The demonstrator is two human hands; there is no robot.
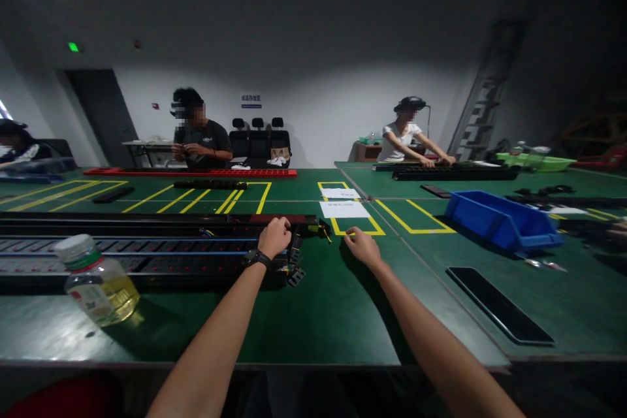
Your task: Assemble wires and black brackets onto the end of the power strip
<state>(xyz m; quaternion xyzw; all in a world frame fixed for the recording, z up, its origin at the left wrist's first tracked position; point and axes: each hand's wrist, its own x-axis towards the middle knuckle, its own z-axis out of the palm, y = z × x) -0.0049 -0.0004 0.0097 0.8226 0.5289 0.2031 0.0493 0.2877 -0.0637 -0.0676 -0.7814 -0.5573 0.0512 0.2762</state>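
Note:
A long black rail assembly [171, 261] with rows of slots, red dots and blue strips runs in from the left. My left hand [275, 236], a watch on its wrist, lies over the right end of this assembly. Its fingers are curled down, and what they grip is hidden. Past that end, a short cable with a yellow wire [327, 233] sticks out to the right. My right hand [363, 247] is just above the green table, its fingers bent and thumb near the index finger. Anything between those fingertips is too small to make out.
A bottle of yellow liquid [102, 287] stands at the front left. To the right are a blue bin [499, 225] and a black tablet or phone [497, 305]. Paper sheets [345, 209] lie ahead of my right hand. Two people [203, 144] work across the table [313, 320].

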